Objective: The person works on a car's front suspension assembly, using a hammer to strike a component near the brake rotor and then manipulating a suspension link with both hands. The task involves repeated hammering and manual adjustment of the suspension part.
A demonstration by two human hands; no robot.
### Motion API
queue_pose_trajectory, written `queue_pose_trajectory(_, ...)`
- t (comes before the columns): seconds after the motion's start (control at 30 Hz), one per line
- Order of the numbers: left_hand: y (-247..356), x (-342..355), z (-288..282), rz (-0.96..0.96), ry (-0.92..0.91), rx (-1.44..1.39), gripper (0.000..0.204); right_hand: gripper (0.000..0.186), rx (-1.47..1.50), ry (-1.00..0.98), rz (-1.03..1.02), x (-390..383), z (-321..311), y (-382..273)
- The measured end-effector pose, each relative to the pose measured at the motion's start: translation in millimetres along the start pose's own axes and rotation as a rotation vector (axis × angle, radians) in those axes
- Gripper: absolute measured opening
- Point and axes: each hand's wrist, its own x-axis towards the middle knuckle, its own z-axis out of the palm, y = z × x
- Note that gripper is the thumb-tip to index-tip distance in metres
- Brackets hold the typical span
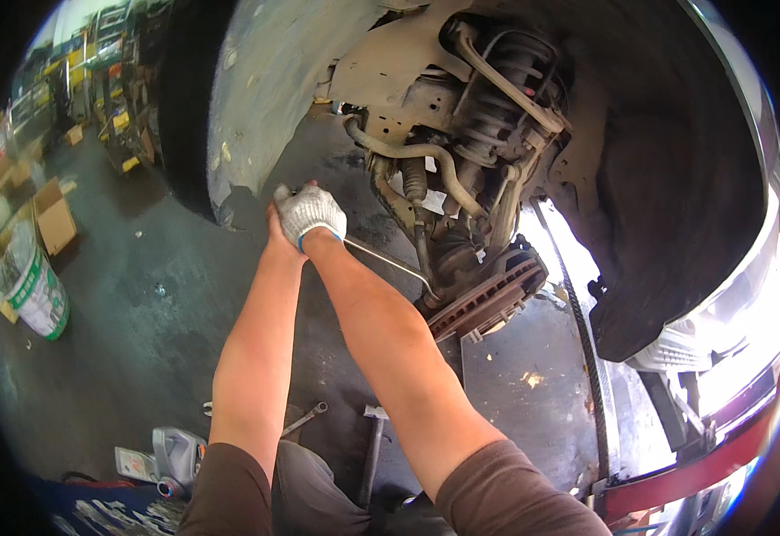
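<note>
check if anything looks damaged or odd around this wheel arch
The grey wheel-arch panel looks ragged and scuffed at its lower tip. The brake disc has a brown, rusty-looking edge. To its lower right, a pale patch stands out on the dark floor; whether litter, spill or wear, I can't tell.

left hand [275, 225]: mostly hidden behind right hand [315, 213] | metal bar [390, 260]: near end covered | shelving [100, 67]: blurred

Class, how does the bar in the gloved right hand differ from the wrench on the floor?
The bar is gripped in the right hand; the wrench lies on the floor. The bar slants down rightward; the wrench slopes up rightward. The bar's near end is hidden; the wrench's ring end shows. Both look metal.
</note>
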Motion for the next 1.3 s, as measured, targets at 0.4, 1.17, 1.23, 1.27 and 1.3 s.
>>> queue_pose_trajectory(0.4, 9.4, -5.6, -28.9, 0.080, 0.051, 0.146, 0.057, 0.051, 0.077, 0.036, -0.045, 13.6, 15.3, 18.2)
queue_pose_trajectory(1.17, 16.9, -21.3, -1.9, 0.132, 0.020, 0.259, 0.052, 0.049, 0.059, 0.099, -0.055, -15.5, -19.1, 6.0)
queue_pose_trajectory(1.23, 15.8, -30.0, -0.1, 0.127, 0.024, 0.290, 0.051, 0.050, 0.189, -0.016, -0.020, -32.4, -29.0, 6.7)
queue_pose_trajectory(1.27, 18.0, -35.8, 0.0, 0.132, 0.043, 0.305, 0.051, 0.047, 0.162, -0.060, -0.091, -55.0, -18.0, 10.2)
queue_pose_trajectory(1.3, 20.5, -42.8, -0.8, 0.114, 0.075, 0.325, 0.051, 0.044, 0.154, -0.063, -0.115, -78.9, -3.9, 15.3)
